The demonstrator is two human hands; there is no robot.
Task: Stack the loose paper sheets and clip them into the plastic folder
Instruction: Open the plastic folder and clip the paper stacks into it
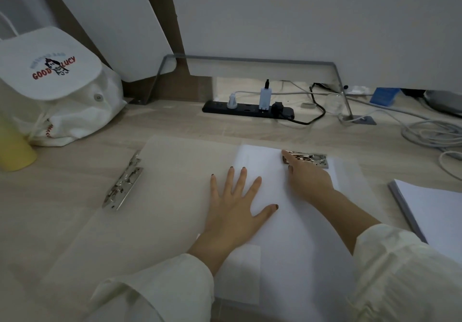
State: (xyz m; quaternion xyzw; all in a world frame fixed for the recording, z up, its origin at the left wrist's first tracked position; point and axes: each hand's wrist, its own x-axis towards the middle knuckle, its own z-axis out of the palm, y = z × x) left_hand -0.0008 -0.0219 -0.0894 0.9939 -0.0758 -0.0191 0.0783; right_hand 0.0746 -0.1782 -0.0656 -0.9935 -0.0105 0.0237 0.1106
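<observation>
**Trainee:** Why is the left hand point(235, 201) placed nearest the body?

**Instructor:** It acts as a hold-down. The hand is open, with its fingers straight and spread. The palm lies flat over the left edge of the paper sheets point(287, 241) and onto the plastic folder point(175, 171). In my judgement this stops the sheets from sliding while the clip is worked.

**Trainee:** Where are the sheets?

**Instructor:** They lie on the right panel of the folder, which is opened flat on the desk point(50, 209). Their far edge is at the top clip point(310, 159).

**Trainee:** And the right hand point(307, 179)?

**Instructor:** It is further out, at that clip. The index finger is straight, with its tip at the clip's left end. The other fingers are hidden behind the back of the hand. I cannot tell whether they grip the lever or rest loose.

**Trainee:** Other items?

**Instructor:** A side clip point(123, 184) sits on the folder's left edge, untouched. A reserve paper stack point(435, 211) lies to the right, apart from the folder. A power strip point(247, 109) lies beyond, by the wall.
</observation>
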